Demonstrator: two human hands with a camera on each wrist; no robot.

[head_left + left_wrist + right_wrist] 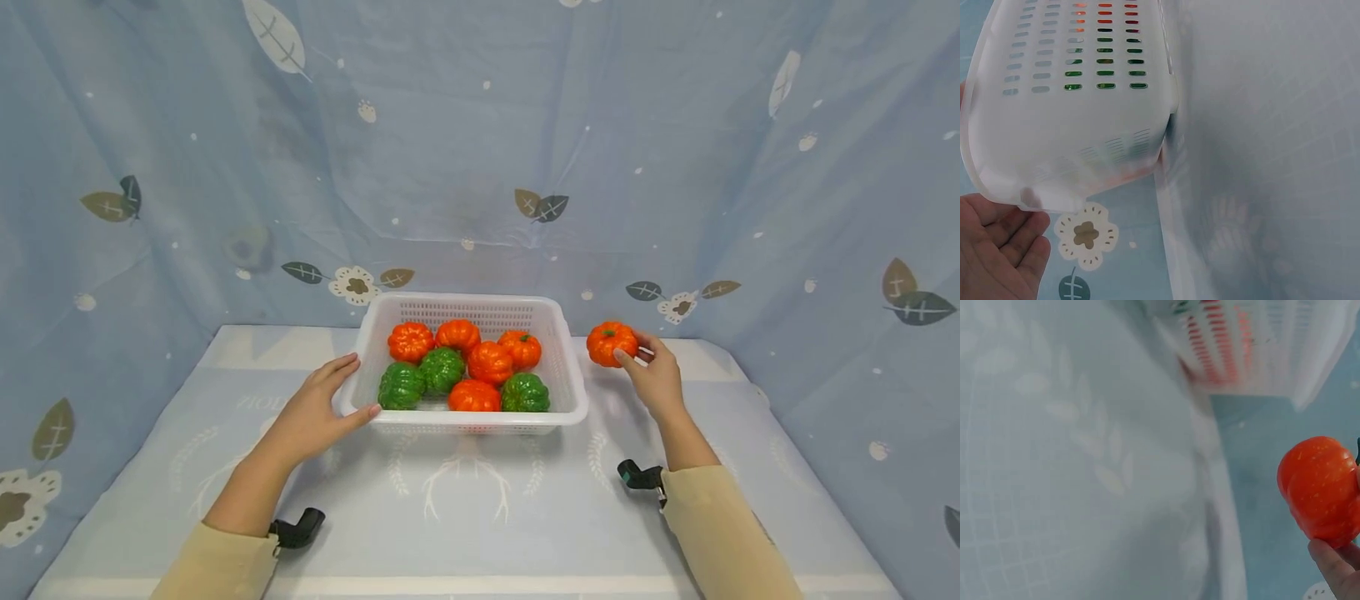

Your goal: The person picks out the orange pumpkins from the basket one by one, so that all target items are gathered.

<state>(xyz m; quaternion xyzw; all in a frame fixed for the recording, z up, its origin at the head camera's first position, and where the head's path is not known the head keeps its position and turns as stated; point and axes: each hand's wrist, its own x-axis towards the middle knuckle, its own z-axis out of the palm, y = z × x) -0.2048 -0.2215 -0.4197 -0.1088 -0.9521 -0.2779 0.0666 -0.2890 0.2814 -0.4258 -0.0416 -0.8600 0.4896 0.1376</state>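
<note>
orange pumpkin [611,347] hangs pinched in right grip [660,380] beyond basket rim [465,418], left grip [313,417] relaxed.

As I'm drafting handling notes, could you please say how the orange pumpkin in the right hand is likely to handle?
The pumpkin may be light, since the right hand holds it with just fingers and thumb. Its glossy skin could prove slippery. Its rounded sides suggest it might roll if pushed, though the ribs could make that uneven.

place: curtained-off, room type unclear | signs: leaf-printed blue curtains [450,125] on three sides, pale patterned table [465,546]
</note>
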